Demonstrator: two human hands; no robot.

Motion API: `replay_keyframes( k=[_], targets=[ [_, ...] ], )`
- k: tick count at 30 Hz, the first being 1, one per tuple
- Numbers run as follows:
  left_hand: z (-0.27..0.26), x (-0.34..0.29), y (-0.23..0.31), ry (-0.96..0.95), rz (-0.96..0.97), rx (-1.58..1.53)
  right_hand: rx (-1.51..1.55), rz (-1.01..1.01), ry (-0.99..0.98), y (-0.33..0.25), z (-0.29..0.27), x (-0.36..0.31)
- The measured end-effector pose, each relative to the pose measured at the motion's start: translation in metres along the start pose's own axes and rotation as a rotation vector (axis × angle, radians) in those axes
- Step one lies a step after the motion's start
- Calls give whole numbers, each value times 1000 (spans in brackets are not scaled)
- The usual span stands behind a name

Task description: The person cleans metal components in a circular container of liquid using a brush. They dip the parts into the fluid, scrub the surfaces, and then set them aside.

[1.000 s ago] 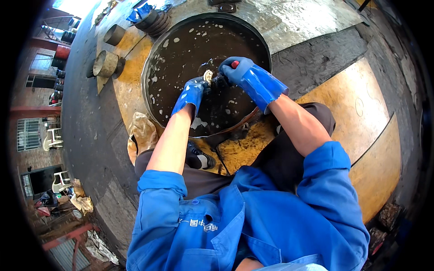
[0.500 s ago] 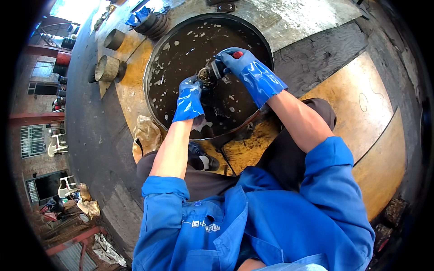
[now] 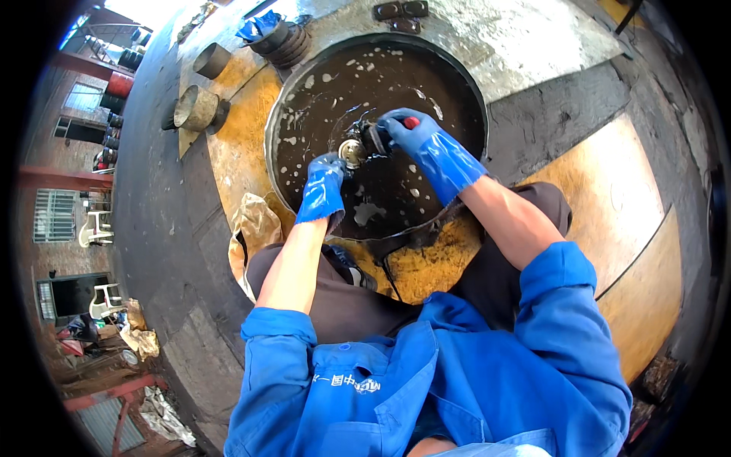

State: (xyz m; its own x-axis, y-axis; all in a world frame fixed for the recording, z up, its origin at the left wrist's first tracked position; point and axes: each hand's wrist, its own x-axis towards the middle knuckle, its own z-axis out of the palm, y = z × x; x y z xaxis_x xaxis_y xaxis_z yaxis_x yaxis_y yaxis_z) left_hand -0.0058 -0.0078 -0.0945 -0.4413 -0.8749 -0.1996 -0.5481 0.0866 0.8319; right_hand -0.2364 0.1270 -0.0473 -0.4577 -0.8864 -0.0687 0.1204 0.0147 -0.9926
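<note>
A wide round basin (image 3: 276,164) of dark, murky liquid with pale foam patches lies in front of me. My left hand (image 3: 324,183), in a blue rubber glove, is closed on a round metal part (image 3: 352,153) low over the liquid. Its round, brassy face shows, but its lower side is hidden. My right hand (image 3: 423,142), gloved likewise, is closed round a brush (image 3: 411,123) whose red handle end sticks out above the fingers. The dark brush head (image 3: 375,139) is right beside the metal part; whether they touch I cannot tell.
Left of the basin stand metal cylinders (image 3: 212,61) and a ring-shaped metal piece (image 3: 196,108). Stacked rings (image 3: 285,47) are at the far left, dark blocks (image 3: 403,11) beyond the basin. A crumpled tan sack (image 3: 255,221) lies by my left knee.
The view has shifted a little, so the basin appears farther right and lower. The metal part has come lower, with its round face now showing, and the brush is at its right side.
</note>
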Motion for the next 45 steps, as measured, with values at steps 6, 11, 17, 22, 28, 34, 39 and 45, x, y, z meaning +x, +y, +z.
replay_keyframes(
  k=[6,11,17,22,28,34,39,45],
  targets=[
    [-19,-26,-6,-11,816,949,146,-114,-190,-33,27,-39],
    [8,-26,9,94,196,127,16,-70,-103,-9,19,-40],
    [11,-21,-7,-16,140,135,60,71,1,2,20,-41],
    [14,-8,-11,46,133,0,175,54,36,10,35,-13],
    [6,-24,-5,137,110,178,134,124,112,20,8,-2],
    [12,-19,-17,189,39,43,319,143,92,38,14,21],
    [5,-28,5,130,137,-130,335,270,57,57,-17,10],
    [11,7,-39,152,154,-198,293,129,-77,4,36,-24]
  ],
)
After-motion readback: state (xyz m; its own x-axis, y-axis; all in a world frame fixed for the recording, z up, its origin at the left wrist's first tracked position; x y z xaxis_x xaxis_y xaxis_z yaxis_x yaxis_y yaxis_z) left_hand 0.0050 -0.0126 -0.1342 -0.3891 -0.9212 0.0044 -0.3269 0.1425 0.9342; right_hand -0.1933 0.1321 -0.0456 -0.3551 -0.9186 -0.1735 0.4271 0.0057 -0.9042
